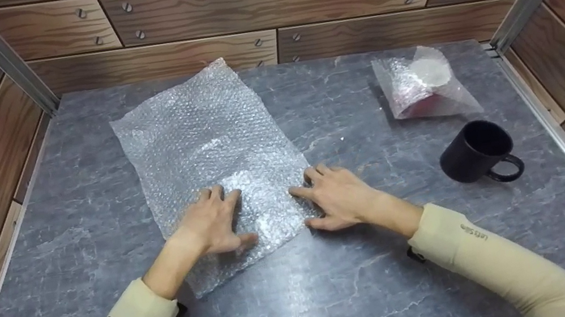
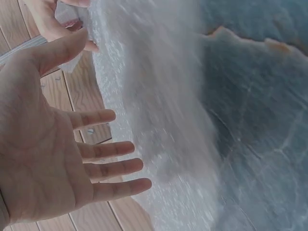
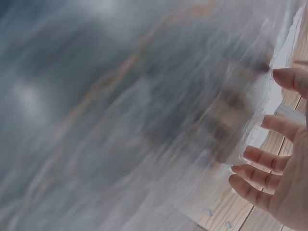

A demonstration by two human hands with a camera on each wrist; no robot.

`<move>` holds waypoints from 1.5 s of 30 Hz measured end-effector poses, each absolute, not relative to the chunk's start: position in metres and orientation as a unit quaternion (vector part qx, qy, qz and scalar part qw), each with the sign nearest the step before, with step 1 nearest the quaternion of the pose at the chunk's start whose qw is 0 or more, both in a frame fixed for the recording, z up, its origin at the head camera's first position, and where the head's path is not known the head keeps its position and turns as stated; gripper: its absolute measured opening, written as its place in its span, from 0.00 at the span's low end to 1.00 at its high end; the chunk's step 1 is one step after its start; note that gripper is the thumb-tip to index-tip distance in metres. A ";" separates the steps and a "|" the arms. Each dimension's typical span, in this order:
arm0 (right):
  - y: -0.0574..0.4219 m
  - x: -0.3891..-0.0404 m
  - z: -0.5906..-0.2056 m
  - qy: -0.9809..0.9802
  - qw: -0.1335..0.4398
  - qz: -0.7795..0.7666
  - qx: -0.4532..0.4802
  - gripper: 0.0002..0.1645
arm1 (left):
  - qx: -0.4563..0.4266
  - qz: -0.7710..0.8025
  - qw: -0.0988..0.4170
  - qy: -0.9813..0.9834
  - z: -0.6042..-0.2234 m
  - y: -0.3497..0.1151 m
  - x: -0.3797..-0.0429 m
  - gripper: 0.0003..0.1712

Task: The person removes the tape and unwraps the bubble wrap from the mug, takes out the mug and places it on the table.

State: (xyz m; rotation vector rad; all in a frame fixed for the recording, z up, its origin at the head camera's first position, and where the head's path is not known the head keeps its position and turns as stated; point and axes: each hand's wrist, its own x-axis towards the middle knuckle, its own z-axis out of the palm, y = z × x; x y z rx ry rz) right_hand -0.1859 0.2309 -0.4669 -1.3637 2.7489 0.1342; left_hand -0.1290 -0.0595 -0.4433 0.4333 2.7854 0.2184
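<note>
A sheet of clear bubble wrap [image 1: 199, 138] lies slantwise over the left and middle of the table. My left hand [image 1: 210, 225] is over its near part, fingers spread and pointing away from me. At the sheet's right edge, near the front corner, is my right hand [image 1: 341, 197], with its fingertips right at the border. The left wrist view shows the left palm [image 2: 43, 144] with long, nearly straight fingers beside the wrap [image 2: 159, 144]. Loosely extended fingers of the right hand [image 3: 288, 178] meet the wrap's edge in the right wrist view.
A black mug [image 1: 468, 156] stands at the right, its handle towards the lower right. Behind it lies a bubble-wrapped packet [image 1: 409, 91] with something reddish and a pale round part inside. Wood-patterned walls [image 1: 273, 2] enclose the grey marbled table [image 1: 307, 303].
</note>
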 end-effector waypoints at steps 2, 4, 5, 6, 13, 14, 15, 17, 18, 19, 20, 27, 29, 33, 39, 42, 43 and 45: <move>0.231 -0.188 -0.466 0.890 0.040 0.049 -0.451 0.45 | 0.131 0.074 0.151 0.977 -0.443 -0.053 -0.131 0.58; 0.231 -0.191 -0.465 0.886 0.045 0.052 -0.459 0.44 | 0.106 0.071 0.145 0.981 -0.441 -0.046 -0.134 0.57; 0.231 -0.192 -0.466 0.883 0.045 0.055 -0.463 0.44 | 0.094 0.067 0.139 0.984 -0.441 -0.043 -0.135 0.56; 0.231 -0.193 -0.466 0.881 0.045 0.057 -0.467 0.44 | 0.082 0.063 0.132 0.986 -0.440 -0.039 -0.136 0.55; 0.233 -0.203 -0.468 0.870 0.053 0.063 -0.486 0.43 | 0.023 0.057 0.111 0.992 -0.440 -0.013 -0.140 0.56; 0.234 -0.204 -0.468 0.868 0.053 0.067 -0.489 0.43 | 0.016 0.059 0.110 0.992 -0.440 -0.008 -0.140 0.55; 0.234 -0.205 -0.467 0.865 0.053 0.071 -0.493 0.43 | 0.009 0.059 0.110 0.992 -0.441 -0.004 -0.140 0.55; 0.232 -0.207 -0.466 0.861 0.052 0.081 -0.500 0.42 | -0.001 0.056 0.113 0.992 -0.443 0.003 -0.143 0.54; 0.232 -0.208 -0.466 0.858 0.051 0.086 -0.504 0.42 | -0.005 0.055 0.114 0.992 -0.443 0.007 -0.145 0.54; 0.231 -0.209 -0.466 0.855 0.049 0.090 -0.508 0.42 | -0.010 0.052 0.117 0.992 -0.444 0.010 -0.146 0.54; 0.231 -0.210 -0.466 0.853 0.047 0.093 -0.512 0.42 | -0.016 0.050 0.119 0.992 -0.445 0.014 -0.148 0.53; 0.233 -0.217 -0.466 0.834 0.030 0.110 -0.540 0.42 | -0.062 0.025 0.111 0.992 -0.452 0.039 -0.157 0.53; 0.236 -0.221 -0.466 0.828 0.030 0.102 -0.550 0.41 | -0.072 0.025 0.107 0.991 -0.454 0.044 -0.159 0.54; 0.239 -0.225 -0.466 0.822 0.028 0.092 -0.562 0.42 | -0.072 0.028 0.101 0.992 -0.455 0.046 -0.160 0.52; 0.244 -0.229 -0.466 0.816 0.038 0.078 -0.571 0.43 | -0.067 0.030 0.101 0.992 -0.456 0.046 -0.159 0.51; 0.248 -0.232 -0.466 0.812 0.039 0.075 -0.578 0.42 | -0.066 0.034 0.099 0.992 -0.456 0.045 -0.158 0.52; 0.249 -0.233 -0.466 0.810 0.037 0.073 -0.580 0.42 | -0.067 0.036 0.099 0.992 -0.457 0.045 -0.158 0.52; 0.253 -0.237 -0.465 0.808 0.032 0.071 -0.584 0.41 | -0.070 0.039 0.100 0.992 -0.458 0.044 -0.157 0.52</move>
